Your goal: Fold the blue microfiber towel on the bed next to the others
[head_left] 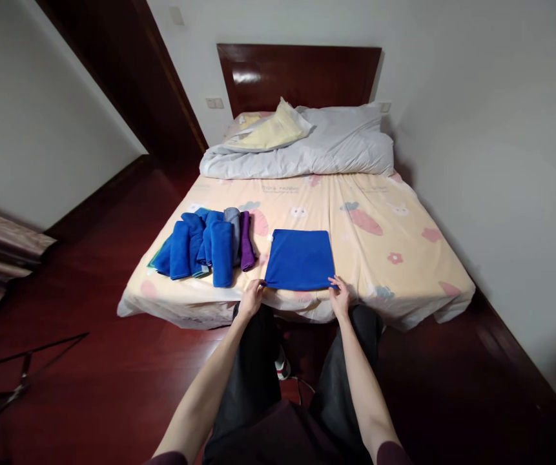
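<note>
A blue towel lies flat in a squarish shape near the front edge of the bed, with a small white tag at its left side. At its near left corner, my left hand pinches the cloth between thumb and fingers. My right hand grips the near right corner, its other fingers slightly spread. To the left sits a pile of rolled or folded blue towels, along with a grey towel and a purple towel.
The bed has a patterned, peach-coloured sheet. A grey quilt and a yellowish pillow lie by the dark wooden headboard. A curtain hangs at the far left, above a thin black metal frame on the floor.
</note>
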`<state>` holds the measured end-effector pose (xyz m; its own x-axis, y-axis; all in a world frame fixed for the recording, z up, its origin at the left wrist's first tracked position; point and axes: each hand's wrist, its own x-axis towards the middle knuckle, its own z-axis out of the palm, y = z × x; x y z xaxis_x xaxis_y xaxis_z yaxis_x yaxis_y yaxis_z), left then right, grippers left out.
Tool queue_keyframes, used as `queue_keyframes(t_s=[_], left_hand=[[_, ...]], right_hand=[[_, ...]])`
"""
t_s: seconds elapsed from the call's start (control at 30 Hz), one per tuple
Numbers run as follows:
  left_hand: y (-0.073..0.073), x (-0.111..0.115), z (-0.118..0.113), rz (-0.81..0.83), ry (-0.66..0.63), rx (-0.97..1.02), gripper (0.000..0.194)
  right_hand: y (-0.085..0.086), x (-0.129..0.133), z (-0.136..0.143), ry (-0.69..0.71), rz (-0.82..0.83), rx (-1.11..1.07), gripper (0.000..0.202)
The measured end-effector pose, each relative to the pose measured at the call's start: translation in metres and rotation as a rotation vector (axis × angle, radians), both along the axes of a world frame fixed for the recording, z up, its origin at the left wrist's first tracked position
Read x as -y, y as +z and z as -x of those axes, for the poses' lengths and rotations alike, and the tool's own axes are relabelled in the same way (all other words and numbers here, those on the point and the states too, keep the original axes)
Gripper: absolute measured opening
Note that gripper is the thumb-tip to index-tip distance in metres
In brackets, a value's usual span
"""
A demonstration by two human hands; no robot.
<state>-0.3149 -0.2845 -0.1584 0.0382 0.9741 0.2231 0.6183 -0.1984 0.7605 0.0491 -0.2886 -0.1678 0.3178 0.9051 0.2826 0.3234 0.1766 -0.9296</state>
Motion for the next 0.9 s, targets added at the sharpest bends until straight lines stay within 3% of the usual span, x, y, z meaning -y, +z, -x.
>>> queue_keyframes(t_s=[0.13,0.5,0.73,0.9], left_hand=[[0.006,0.000,-0.002,0.019,0.050,0.022,0.020],[0.012,0.010,-0.002,0.027,0.078,0.148,0.029],[0.012,-0.001,-0.004,0.107,0.106,0.158,0.030],[0.010,-0.004,-0.003,0.149,0.110,0.176,0.043]], right_hand=[[-0.001,-0.003,0.004,-0.011,0.044,-0.101,0.013],[-0.005,-0.002,-0.004,-0.075,0.129,-0.006,0.040],[-0.011,-0.003,-0.003,-0.156,0.140,0.045,0.064],[-0.019,-0.005,-0.002,-0.183,0.163,0.037,0.072]])
